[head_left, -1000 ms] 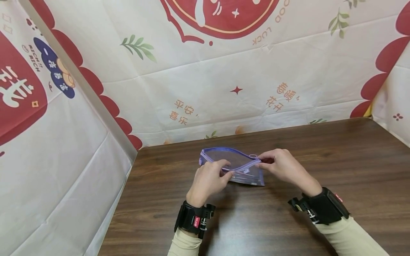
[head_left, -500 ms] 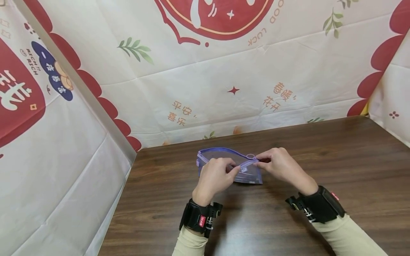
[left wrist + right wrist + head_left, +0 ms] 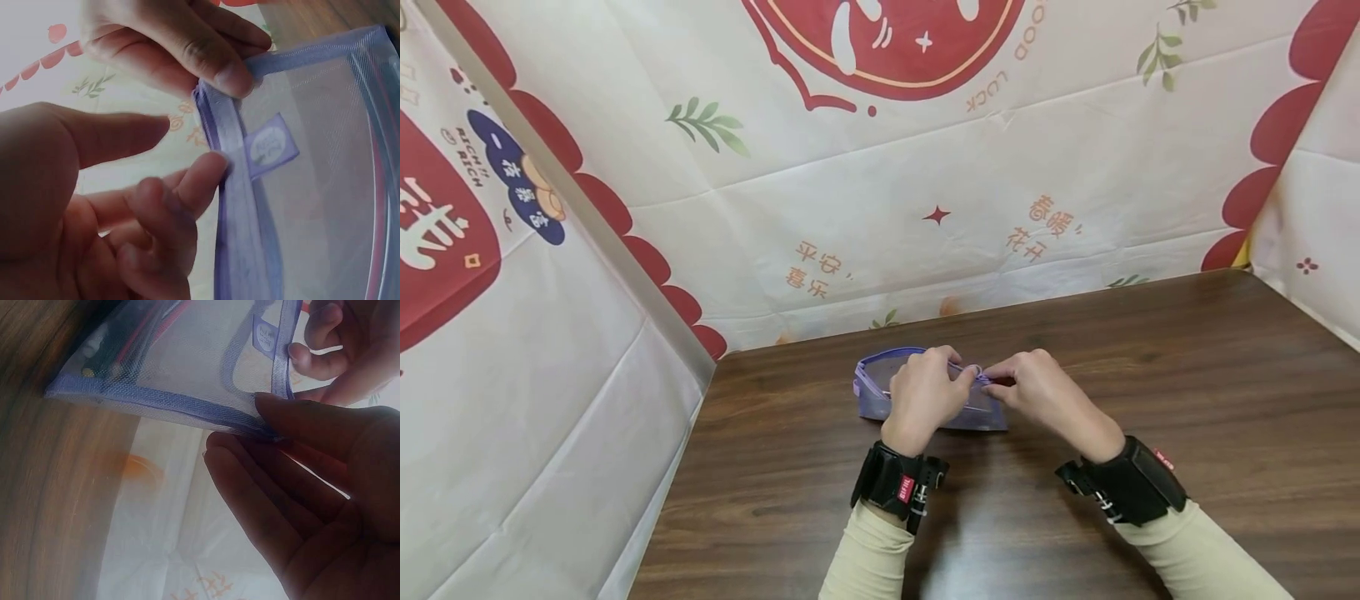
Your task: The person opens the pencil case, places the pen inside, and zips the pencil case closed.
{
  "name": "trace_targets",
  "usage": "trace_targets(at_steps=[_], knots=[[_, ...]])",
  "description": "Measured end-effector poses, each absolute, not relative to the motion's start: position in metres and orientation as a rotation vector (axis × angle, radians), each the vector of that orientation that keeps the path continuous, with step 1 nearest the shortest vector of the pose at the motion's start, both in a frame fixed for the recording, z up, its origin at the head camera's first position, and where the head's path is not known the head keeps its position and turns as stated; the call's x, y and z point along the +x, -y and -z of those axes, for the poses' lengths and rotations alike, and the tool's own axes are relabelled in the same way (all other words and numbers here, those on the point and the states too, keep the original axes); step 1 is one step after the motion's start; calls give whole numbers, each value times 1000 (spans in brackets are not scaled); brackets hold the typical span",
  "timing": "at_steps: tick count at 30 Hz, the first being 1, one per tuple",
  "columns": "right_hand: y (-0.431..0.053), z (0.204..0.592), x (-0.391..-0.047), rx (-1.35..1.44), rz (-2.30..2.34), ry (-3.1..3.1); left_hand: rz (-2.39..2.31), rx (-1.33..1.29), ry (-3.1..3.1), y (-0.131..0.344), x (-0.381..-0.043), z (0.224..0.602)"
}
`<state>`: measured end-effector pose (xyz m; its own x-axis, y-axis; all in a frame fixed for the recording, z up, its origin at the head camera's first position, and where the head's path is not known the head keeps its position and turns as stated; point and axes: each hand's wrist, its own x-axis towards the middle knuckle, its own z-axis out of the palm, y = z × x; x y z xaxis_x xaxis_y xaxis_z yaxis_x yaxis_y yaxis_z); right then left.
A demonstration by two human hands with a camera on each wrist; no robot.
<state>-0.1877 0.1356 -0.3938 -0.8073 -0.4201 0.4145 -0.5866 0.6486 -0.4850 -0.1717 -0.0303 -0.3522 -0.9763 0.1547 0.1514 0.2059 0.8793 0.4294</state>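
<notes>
A purple-trimmed mesh zipper pouch (image 3: 880,408) stands low on the table, its left part gaping at the top. My right hand (image 3: 1037,396) pinches its upper right corner between thumb and fingers. Close beside it, my left hand (image 3: 925,392) is over the zipper; in the left wrist view its thumb and index finger stand apart, with a fingertip against the zipper band (image 3: 240,206). A small purple label (image 3: 272,147) hangs from this band. Through the mesh, several thin rods (image 3: 147,344) show, one of them reddish. The left hand covers part of the pouch in the head view.
The brown wood-grain table (image 3: 760,467) meets a printed white cloth backdrop (image 3: 865,200) at its rear edge. More cloth (image 3: 550,417) hangs along the left side. Both wrists wear black camera straps.
My left hand has moved right along the zipper to near the right hand, and the pouch's opening has narrowed at the right. The right hand keeps its pinch on the corner.
</notes>
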Motion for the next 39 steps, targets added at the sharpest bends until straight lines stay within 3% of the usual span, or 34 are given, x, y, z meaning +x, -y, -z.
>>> trace_targets(at_steps=[39], knots=[[-134, 390, -183, 794, -892, 2618, 884, -259, 2784, 32, -170, 372]])
